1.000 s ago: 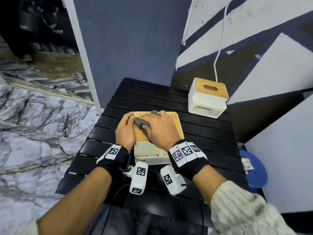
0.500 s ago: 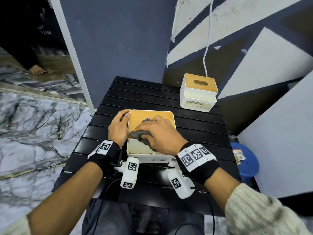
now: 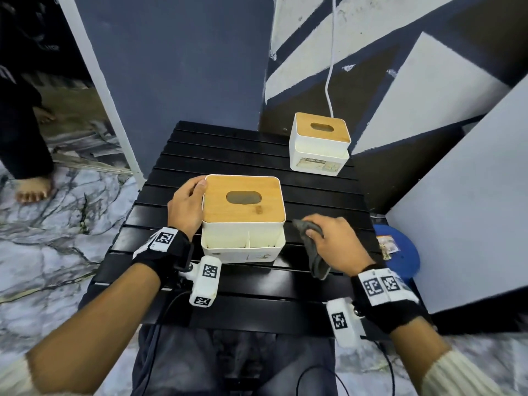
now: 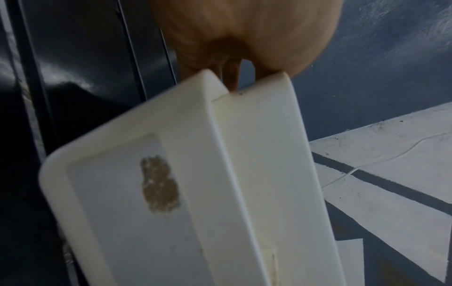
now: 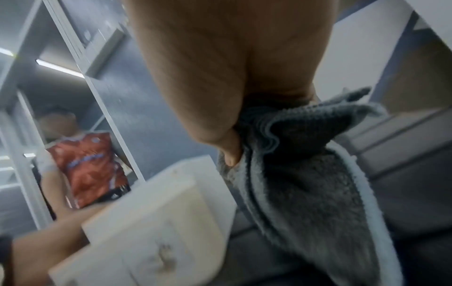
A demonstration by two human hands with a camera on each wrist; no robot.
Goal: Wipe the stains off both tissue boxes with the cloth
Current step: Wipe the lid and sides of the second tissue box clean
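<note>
A white tissue box with a wooden lid (image 3: pixel 243 207) stands near the front of the black slatted table (image 3: pixel 228 155). My left hand (image 3: pixel 187 205) grips its left side, thumb on the lid's far corner. In the left wrist view a brown stain (image 4: pixel 159 186) shows on the box's white wall (image 4: pixel 257 174). My right hand (image 3: pixel 334 242) hovers to the right of the box and grips a grey cloth (image 3: pixel 315 252), which hangs down (image 5: pixel 305 193). A second tissue box (image 3: pixel 320 144) with a label on its front sits at the table's far right.
A white cable (image 3: pixel 330 67) runs down the painted wall to the far box. A blue stool (image 3: pixel 400 255) stands right of the table, beside a grey panel. Another person's bare foot (image 3: pixel 33 190) is on the marble floor at left.
My right hand with the cloth has come off the lid and moved to the right of the near box. The lid's slot is now uncovered. My left hand stays on the box's left side.
</note>
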